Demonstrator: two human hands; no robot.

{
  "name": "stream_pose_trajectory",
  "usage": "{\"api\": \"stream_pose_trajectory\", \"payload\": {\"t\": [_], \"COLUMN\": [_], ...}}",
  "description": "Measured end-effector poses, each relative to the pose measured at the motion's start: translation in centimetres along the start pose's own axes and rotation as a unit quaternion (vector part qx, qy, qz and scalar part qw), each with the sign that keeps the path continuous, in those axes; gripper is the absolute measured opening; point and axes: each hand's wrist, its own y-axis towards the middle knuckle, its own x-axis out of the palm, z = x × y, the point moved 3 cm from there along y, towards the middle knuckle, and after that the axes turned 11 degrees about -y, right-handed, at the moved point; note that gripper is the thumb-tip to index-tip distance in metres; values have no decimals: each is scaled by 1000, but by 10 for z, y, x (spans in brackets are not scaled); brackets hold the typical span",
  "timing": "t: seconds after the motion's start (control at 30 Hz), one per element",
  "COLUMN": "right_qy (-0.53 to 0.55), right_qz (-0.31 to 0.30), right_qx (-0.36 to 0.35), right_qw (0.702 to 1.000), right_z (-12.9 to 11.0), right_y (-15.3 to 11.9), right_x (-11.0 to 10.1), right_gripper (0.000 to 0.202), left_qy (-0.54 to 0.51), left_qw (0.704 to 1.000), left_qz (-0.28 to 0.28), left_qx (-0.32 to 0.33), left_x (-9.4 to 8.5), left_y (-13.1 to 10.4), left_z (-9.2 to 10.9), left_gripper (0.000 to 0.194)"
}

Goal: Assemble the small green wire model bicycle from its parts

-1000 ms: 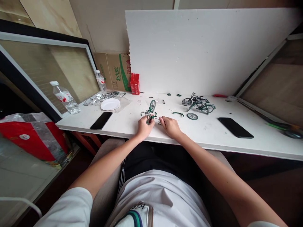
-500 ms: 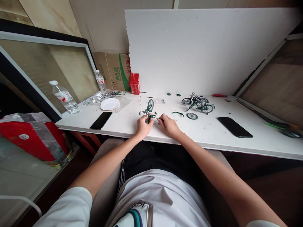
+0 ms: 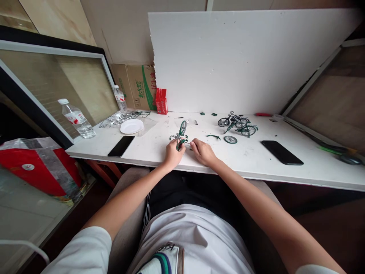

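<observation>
My left hand point(image 3: 173, 155) is closed around the lower part of a green model bicycle point(image 3: 183, 129), held over the front of the white table. Its spoked wheel points up and away, and the handlebars stick out to the left. In my right hand point(image 3: 203, 151), fingers pinched, is a thin rod-like tool point(image 3: 187, 143) whose tip meets the bicycle near the left fingers. The exact contact spot is too small to make out. Right of the hands lie a loose spoked wheel point(image 3: 230, 139) and a curved green part point(image 3: 213, 136).
Assembled model bicycles point(image 3: 238, 123) stand at the back right. Two phones, one left point(image 3: 121, 146) and one right point(image 3: 282, 152), lie on the table. A white plate point(image 3: 131, 126), black part frames point(image 3: 137, 114), a water bottle point(image 3: 76, 118) and a red box point(image 3: 161, 101) are further left.
The model bicycle has turned slightly in my left hand, its upright wheel leaning a little more to the right. My right hand keeps its pinch on the thin tool in nearly the same place.
</observation>
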Motion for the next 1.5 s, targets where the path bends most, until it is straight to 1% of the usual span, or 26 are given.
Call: {"api": "stream_pose_trajectory", "payload": {"t": [0.1,0.27,0.47,0.67,0.93,1.23,1.37,1.5], "right_qy": [36,63,59,23,-16,0,14,62], "right_qz": [18,35,28,27,11,5,6,19], "right_qx": [-5,-20,-7,-5,0,4,13,45], "right_qw": [999,997,998,999,1000,1000,1000,997], "right_z": [0,2,5,5,3,3,1,3], "right_y": [-1,-1,0,0,0,0,0,1], "right_x": [-1,3,4,5,6,6,4,0], "right_gripper": [28,23,25,25,25,28,29,40], "left_qy": [-10,-21,-6,-6,1,-11,-50,-145], "left_qw": [1000,999,1000,999,1000,1000,998,982], "left_qz": [2,11,3,4,2,-2,5,13], "left_qx": [-20,-47,-25,-32,-24,-14,-44,-119], "left_x": [0,0,-1,-1,0,-1,0,1], "left_y": [1,1,0,0,-1,-1,1,4], "left_z": [-2,-8,-7,-8,-13,-11,-10,-13], "left_gripper": [23,21,22,21,20,21,22,27]}}
